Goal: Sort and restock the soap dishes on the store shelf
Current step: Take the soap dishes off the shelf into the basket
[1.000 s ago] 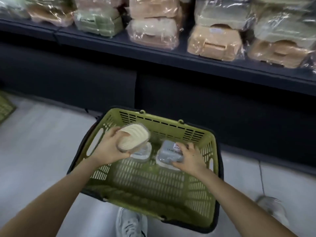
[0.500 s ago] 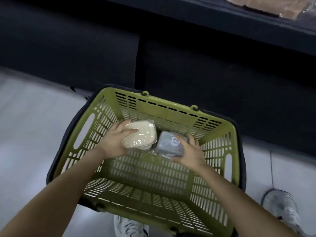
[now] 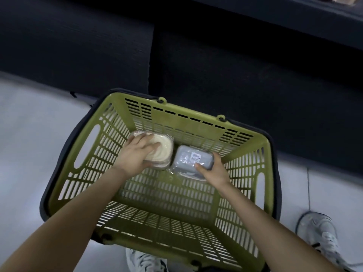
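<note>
A green slatted basket (image 3: pixel 110 134) stands on the floor below me. Inside, near its far wall, lie two plastic-wrapped soap dishes side by side. My left hand (image 3: pixel 135 156) lies over the cream soap dish (image 3: pixel 163 149), fingers curled round its top and thumb under its near edge. The grey soap dish (image 3: pixel 191 159), with a small white label on its lid, is held at its right near corner by my right hand (image 3: pixel 214 171), thumb on top. More wrapped dishes show beneath both.
The dark base panel of the shelf unit (image 3: pixel 216 61) rises right behind the basket; the shelf edge (image 3: pixel 294 14) runs across the top right. Pale floor tiles (image 3: pixel 29 134) surround the basket. My shoes (image 3: pixel 322 238) stand at its near side.
Both hands with their dishes have sunk from above the rim to the basket's bottom. My view tilted down, so the stocked shelf left the frame.
</note>
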A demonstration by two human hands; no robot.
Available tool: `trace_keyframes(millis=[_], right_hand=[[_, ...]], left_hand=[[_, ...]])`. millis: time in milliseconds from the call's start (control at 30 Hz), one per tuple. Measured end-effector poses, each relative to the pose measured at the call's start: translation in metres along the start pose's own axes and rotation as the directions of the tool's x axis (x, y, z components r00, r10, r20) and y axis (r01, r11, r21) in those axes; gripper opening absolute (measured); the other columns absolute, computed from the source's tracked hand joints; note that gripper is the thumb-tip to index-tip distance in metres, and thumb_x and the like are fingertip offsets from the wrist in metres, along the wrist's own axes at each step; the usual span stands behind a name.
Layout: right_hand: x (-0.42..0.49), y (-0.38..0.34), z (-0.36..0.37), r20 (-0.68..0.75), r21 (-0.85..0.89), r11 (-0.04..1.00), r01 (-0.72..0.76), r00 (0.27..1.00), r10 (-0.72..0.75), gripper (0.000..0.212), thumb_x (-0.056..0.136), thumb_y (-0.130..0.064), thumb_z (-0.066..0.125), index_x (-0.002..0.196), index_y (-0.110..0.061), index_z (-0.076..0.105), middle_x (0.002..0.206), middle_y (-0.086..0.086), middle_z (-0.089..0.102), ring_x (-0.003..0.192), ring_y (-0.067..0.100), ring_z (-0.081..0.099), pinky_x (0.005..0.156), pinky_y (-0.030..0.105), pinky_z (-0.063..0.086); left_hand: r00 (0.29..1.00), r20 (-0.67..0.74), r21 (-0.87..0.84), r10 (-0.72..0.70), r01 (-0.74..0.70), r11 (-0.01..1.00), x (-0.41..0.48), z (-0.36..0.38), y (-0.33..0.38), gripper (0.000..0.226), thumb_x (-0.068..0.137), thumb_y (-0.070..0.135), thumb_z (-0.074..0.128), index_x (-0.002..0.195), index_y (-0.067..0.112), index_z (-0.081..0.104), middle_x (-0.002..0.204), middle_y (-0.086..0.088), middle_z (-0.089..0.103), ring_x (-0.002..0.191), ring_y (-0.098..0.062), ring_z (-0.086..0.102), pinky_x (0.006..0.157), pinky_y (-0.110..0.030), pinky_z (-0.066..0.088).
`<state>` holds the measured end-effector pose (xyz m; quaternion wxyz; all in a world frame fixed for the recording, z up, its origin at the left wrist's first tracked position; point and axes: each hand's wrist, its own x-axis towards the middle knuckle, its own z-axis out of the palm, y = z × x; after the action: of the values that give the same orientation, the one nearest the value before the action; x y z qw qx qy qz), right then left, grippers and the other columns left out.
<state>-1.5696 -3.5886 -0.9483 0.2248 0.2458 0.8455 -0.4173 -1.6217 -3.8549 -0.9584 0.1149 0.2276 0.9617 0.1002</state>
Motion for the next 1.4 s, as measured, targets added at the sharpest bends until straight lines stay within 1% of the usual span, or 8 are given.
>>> trace_keyframes(millis=[167, 367, 667, 900, 1033, 1200, 1333, 1400], right_hand=[[0.002, -0.020, 0.021, 0.030, -0.003, 1.000, 0.030, 0.999, -0.030, 0.087, 0.084, -0.044, 0.070, 0.151, -0.016, 0.021, 0.144, 0.006, 0.047, 0.126, 0.029, 0.052, 0.101, 0.038, 0.044], [0.003, -0.027, 0.029, 0.045, -0.003, 0.999, 0.044, 0.998, -0.044, 0.089, 0.084, -0.045, 0.070, 0.152, -0.016, 0.020, 0.145, 0.006, 0.046, 0.128, 0.028, 0.050, 0.102, 0.039, 0.043], [-0.021, -0.029, 0.003, 0.033, -0.049, 0.995, 0.086, 0.996, -0.084, 0.091, 0.083, -0.052, 0.067, 0.151, -0.015, 0.020, 0.148, 0.009, 0.043, 0.123, 0.032, 0.054, 0.096, 0.048, 0.051], [-0.081, -0.053, -0.072, -0.109, -0.092, 0.944, 0.318, 0.939, -0.327, 0.066, 0.093, -0.044, 0.058, 0.146, -0.012, 0.034, 0.146, 0.009, 0.044, 0.131, 0.024, 0.046, 0.103, 0.033, 0.039], [-0.124, -0.057, -0.149, -0.343, -0.112, 0.909, 0.402, 0.843, -0.415, 0.042, 0.094, -0.033, 0.060, 0.131, -0.013, 0.054, 0.126, 0.004, 0.059, 0.113, 0.018, 0.057, 0.095, 0.032, 0.046], [-0.164, -0.047, -0.251, -0.661, -0.177, 0.876, 0.448, 0.606, -0.443, 0.025, 0.091, -0.025, 0.064, 0.111, -0.010, 0.065, 0.103, 0.005, 0.067, 0.090, 0.019, 0.062, 0.084, 0.039, 0.051], [-0.178, -0.034, -0.323, -0.783, -0.301, 0.869, 0.392, 0.419, -0.460, 0.029, 0.090, -0.027, 0.064, 0.110, -0.007, 0.065, 0.102, 0.010, 0.066, 0.094, 0.029, 0.062, 0.086, 0.042, 0.048], [-0.174, -0.029, -0.357, -0.795, -0.401, 0.868, 0.295, 0.358, -0.489, 0.043, 0.089, -0.041, 0.058, 0.114, -0.006, 0.062, 0.108, 0.013, 0.064, 0.100, 0.034, 0.058, 0.089, 0.037, 0.040]], left_hand=[[1.000, 0.002, 0.023, -0.020, 0.019, 1.000, -0.007, -0.007, -0.009, 0.065, 0.078, 0.020, 0.074, 0.138, 0.025, 0.050, 0.150, -0.007, 0.038, 0.140, -0.031, 0.030, 0.112, -0.048, 0.028], [0.993, 0.050, 0.025, -0.109, 0.108, 0.994, -0.011, -0.009, -0.010, 0.064, 0.088, 0.034, 0.065, 0.145, 0.030, 0.039, 0.158, -0.002, 0.023, 0.144, -0.025, 0.019, 0.115, -0.041, 0.023], [0.980, 0.056, -0.117, -0.193, 0.199, 0.973, -0.015, -0.029, 0.009, 0.068, 0.085, 0.038, 0.069, 0.144, 0.022, 0.042, 0.153, -0.009, 0.032, 0.141, -0.028, 0.024, 0.114, -0.037, 0.022], [0.993, -0.073, -0.089, -0.090, 0.084, 0.992, -0.013, -0.084, 0.049, 0.051, 0.086, 0.034, 0.068, 0.132, 0.018, 0.056, 0.134, -0.010, 0.053, 0.126, -0.031, 0.042, 0.107, -0.040, 0.032], [0.947, -0.314, -0.098, 0.065, -0.101, 0.990, 0.001, -0.131, 0.110, 0.035, 0.090, 0.034, 0.063, 0.111, 0.007, 0.069, 0.108, -0.012, 0.066, 0.103, -0.034, 0.057, 0.091, -0.041, 0.046], [0.792, -0.538, -0.059, 0.289, -0.378, 0.924, 0.026, -0.193, 0.213, 0.044, 0.088, 0.041, 0.045, 0.101, 0.009, 0.072, 0.094, -0.003, 0.068, 0.091, -0.025, 0.060, 0.080, -0.034, 0.051], [0.626, -0.670, 0.041, 0.399, -0.506, 0.862, 0.053, -0.235, 0.287, 0.036, 0.089, 0.034, 0.051, 0.102, 0.006, 0.070, 0.095, -0.007, 0.065, 0.094, -0.026, 0.056, 0.087, -0.029, 0.040], [0.551, -0.716, 0.106, 0.428, -0.521, 0.847, 0.067, -0.257, 0.315, 0.034, 0.089, 0.032, 0.052, 0.105, 0.006, 0.068, 0.100, -0.009, 0.064, 0.098, -0.026, 0.053, 0.089, -0.030, 0.038]])
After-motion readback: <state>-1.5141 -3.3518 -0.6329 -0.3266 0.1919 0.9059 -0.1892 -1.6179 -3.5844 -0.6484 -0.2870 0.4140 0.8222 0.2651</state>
